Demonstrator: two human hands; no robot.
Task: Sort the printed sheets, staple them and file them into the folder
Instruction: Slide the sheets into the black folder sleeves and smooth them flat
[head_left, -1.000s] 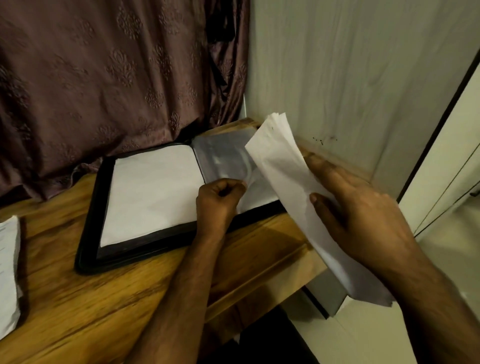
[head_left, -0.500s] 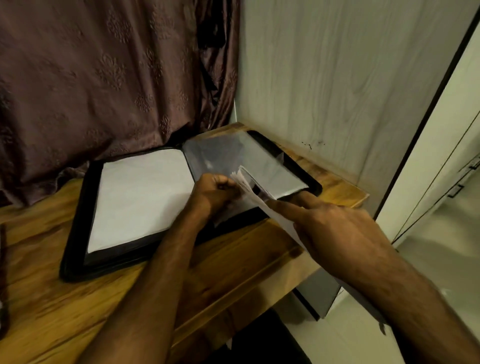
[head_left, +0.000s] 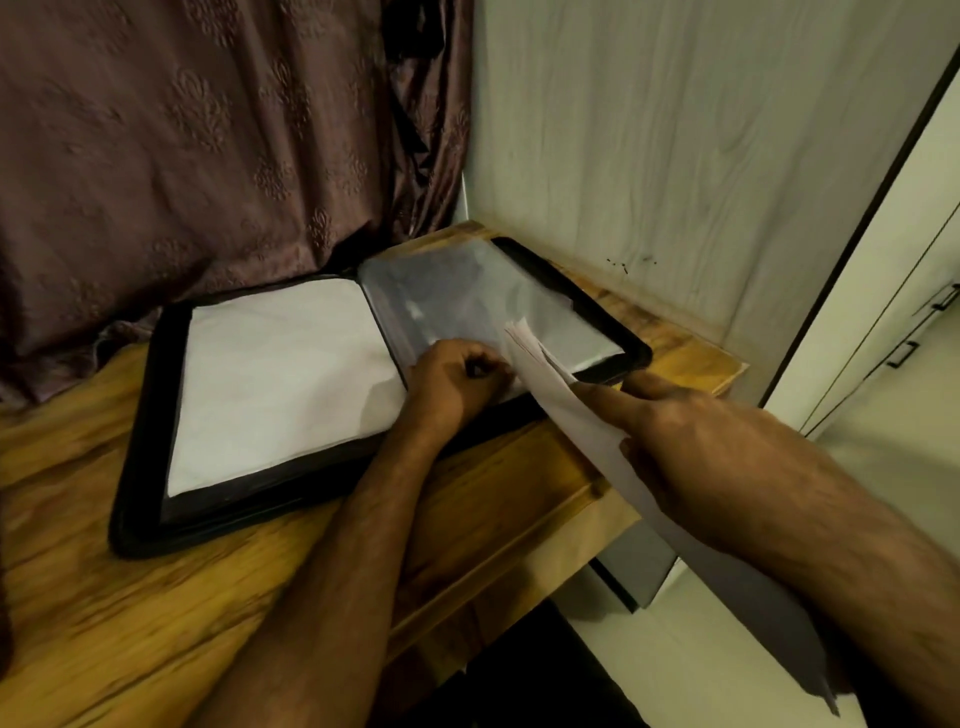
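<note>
A black folder (head_left: 136, 462) lies open and flat on a wooden surface. Its left page holds a white sheet (head_left: 280, 384); its right page is a shiny clear sleeve (head_left: 467, 301). At four o'clock, a tilted sheaf of white papers (head_left: 582, 431) touches the sleeve's near edge.

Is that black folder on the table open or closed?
Open. The folder lies flat, a white sheet on its left half, clear sleeves on its right.
</note>
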